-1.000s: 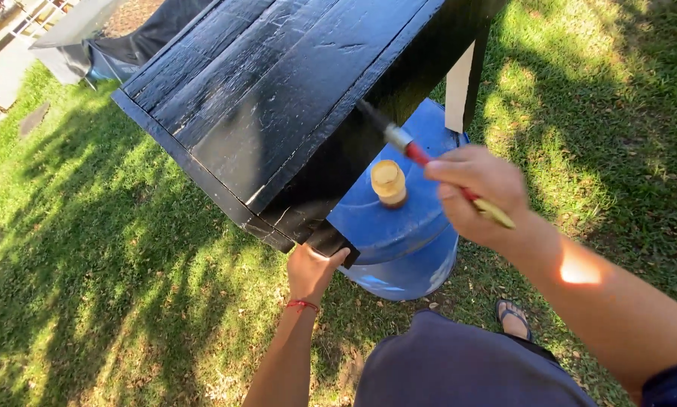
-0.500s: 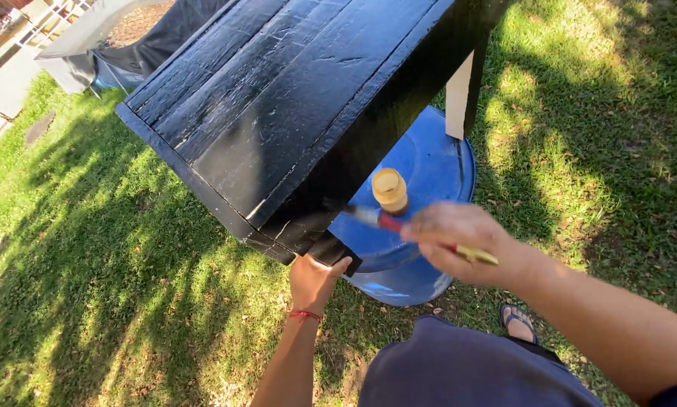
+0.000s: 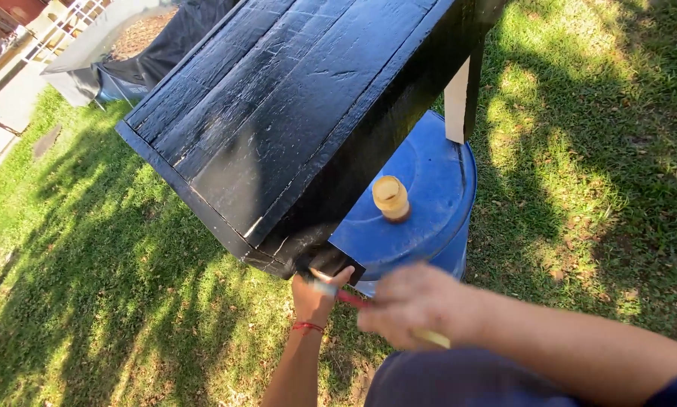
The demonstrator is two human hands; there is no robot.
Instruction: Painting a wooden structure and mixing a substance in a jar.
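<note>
A black-painted wooden table (image 3: 293,113) stands on grass over a blue barrel (image 3: 429,196). My left hand (image 3: 316,294), with a red band at the wrist, grips the table's near black leg (image 3: 331,262) from below. My right hand (image 3: 418,305), blurred with motion, holds a paintbrush with a red and yellow handle (image 3: 351,298); its bristle end points at the leg by my left fingers. A tan cap (image 3: 390,197) sits on the barrel's lid.
An unpainted pale table leg (image 3: 457,102) stands on the barrel's far side. A dark tarp-covered planter (image 3: 120,71) lies at the upper left beside a paved path. Sunlit and shaded grass surrounds everything.
My right hand has swung the brush down and left, from above the barrel to the table's near leg by my left hand. The left hand has kept its grip.
</note>
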